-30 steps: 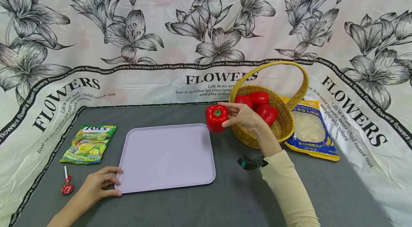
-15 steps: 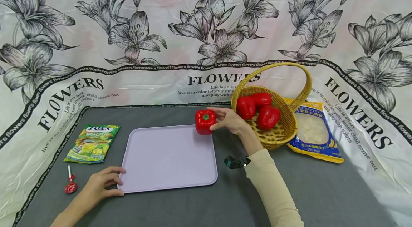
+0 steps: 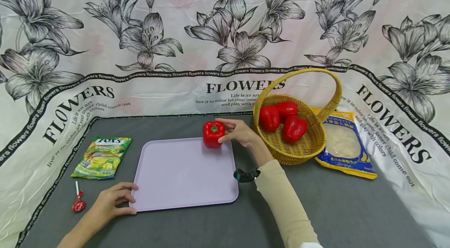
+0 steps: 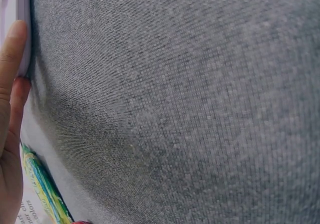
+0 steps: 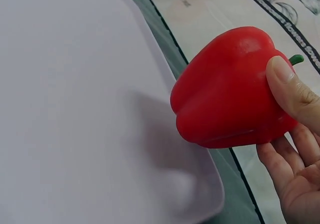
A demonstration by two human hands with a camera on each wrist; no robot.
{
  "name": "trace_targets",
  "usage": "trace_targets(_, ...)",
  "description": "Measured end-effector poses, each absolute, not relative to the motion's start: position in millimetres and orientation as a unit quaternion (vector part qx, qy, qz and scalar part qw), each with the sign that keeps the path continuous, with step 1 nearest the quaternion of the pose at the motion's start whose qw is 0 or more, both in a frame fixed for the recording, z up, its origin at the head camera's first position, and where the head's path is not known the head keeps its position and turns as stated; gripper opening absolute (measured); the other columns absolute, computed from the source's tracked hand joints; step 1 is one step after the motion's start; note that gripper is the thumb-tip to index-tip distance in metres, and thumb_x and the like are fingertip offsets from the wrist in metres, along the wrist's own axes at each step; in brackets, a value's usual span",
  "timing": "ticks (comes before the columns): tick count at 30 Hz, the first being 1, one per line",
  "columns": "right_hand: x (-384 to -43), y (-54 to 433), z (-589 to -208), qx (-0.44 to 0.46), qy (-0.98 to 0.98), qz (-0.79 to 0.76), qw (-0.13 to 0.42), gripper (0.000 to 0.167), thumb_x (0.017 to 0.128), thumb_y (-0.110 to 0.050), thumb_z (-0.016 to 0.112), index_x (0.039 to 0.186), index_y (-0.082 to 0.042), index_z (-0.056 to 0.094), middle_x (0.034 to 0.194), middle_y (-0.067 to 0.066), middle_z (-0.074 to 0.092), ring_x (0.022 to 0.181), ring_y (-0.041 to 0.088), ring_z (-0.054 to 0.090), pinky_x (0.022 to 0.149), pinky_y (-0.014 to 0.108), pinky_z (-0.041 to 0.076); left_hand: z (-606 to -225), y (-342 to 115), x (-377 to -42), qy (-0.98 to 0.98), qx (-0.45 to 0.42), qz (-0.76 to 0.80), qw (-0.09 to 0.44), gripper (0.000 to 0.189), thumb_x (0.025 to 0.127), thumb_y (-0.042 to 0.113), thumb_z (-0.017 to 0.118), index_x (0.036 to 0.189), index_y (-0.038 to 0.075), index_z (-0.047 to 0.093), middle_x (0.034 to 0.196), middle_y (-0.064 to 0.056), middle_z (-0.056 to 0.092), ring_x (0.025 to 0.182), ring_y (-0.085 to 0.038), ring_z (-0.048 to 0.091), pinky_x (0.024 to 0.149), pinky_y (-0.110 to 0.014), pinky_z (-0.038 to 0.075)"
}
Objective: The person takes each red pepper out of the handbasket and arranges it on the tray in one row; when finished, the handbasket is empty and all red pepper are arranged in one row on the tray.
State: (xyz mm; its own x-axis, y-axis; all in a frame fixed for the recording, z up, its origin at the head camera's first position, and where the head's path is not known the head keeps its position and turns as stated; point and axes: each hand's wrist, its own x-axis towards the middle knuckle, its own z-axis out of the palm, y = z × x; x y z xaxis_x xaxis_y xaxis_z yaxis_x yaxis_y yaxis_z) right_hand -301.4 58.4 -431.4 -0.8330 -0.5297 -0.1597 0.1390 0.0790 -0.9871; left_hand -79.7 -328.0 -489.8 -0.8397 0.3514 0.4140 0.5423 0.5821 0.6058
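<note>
My right hand (image 3: 240, 132) holds a red bell pepper (image 3: 212, 135) over the far right part of a pale lilac tray (image 3: 183, 177). In the right wrist view, the thumb presses near the green stem and the fingers support the pepper (image 5: 230, 88) from beneath; its shadow falls on the tray (image 5: 65, 108), apart from it. My left hand (image 3: 114, 203) grips the tray's left edge near the front corner. The left wrist view has one of this hand's fingers (image 4: 14, 41) lying on the rim.
A yellow wicker basket (image 3: 313, 144) with several red peppers (image 3: 294, 129) stands at right, its handle arched upward. A blue-and-yellow pasta bag (image 3: 346, 142) lies beside it. To the left are a green candy bag (image 3: 102, 158) and a red lollipop (image 3: 78, 204). A flowered cloth hangs behind.
My right hand has carried the pepper leftward, from beside the basket to above the tray. The left hand stays at the tray's edge. The head view has shifted slightly.
</note>
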Motion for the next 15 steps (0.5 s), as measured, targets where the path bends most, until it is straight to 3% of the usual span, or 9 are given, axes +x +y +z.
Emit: trace_targets(15,-305.1,-5.3,-437.4,-0.182,0.693,-0.650,0.253,0.069,0.073,0.007,0.078,0.136,-0.011,0.055,0.138,0.005,0.053,0.133,0.021,0.042,0.100,0.033,0.045,-490.5,-328.2,-78.4,-0.878,-0.248,-0.388,0.128,0.036,0.052,0.005,0.090,0.075,0.017,0.064,0.100,-0.012,0.062,0.092,0.002,0.057,0.075,-0.004,0.047)
